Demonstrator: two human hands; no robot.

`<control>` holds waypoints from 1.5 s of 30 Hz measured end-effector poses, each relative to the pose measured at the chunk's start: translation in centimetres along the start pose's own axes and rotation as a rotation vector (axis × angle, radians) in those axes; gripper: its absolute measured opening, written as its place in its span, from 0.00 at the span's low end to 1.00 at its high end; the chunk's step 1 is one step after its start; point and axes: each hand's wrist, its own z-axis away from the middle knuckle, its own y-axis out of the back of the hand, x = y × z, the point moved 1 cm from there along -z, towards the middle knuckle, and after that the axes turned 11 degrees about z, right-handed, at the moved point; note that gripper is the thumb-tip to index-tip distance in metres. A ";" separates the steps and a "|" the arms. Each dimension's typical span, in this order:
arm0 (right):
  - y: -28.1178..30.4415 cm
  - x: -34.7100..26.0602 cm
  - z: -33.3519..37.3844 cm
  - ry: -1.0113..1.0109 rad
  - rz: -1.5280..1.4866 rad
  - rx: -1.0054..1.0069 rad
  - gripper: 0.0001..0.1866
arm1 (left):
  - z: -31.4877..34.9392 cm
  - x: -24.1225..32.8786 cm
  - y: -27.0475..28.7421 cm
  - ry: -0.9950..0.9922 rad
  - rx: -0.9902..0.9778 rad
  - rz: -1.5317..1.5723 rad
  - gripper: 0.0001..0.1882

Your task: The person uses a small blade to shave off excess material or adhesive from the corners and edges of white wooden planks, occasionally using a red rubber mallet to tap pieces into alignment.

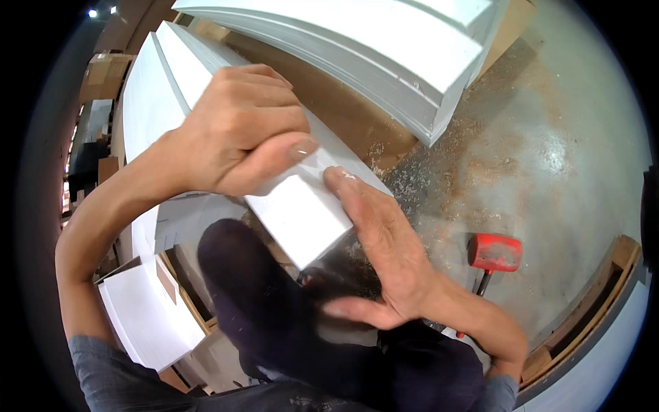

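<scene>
A long white board (302, 213) runs from the upper left down to the middle, its near end just above my dark trouser knee (254, 295). My left hand (240, 130) is closed over the top of the board, thumb pressed on its upper face. Along the board's right edge near its end lies my right hand (388, 254), flat and open with fingers straight and the thumb spread toward my knee.
A thick stack of white boards (384, 48) fills the top. A second white board (147, 103) lies at the left, another white piece (147, 316) at the lower left. A red mallet (495, 253) rests on the sawdust-strewn concrete floor (549, 151). A wooden pallet edge (590, 302) curves at the right.
</scene>
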 end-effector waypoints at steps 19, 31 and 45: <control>-8.7 14.0 11.6 -0.568 -0.815 0.408 0.23 | 0.5 1.5 -0.6 0.272 0.129 -0.013 0.23; -6.4 12.2 9.5 -0.426 -0.498 0.397 0.20 | 0.8 2.2 -1.1 0.337 0.206 -0.087 0.23; -4.9 12.8 6.3 -0.423 -0.772 0.222 0.12 | 0.8 2.1 -1.6 0.338 0.328 -0.044 0.19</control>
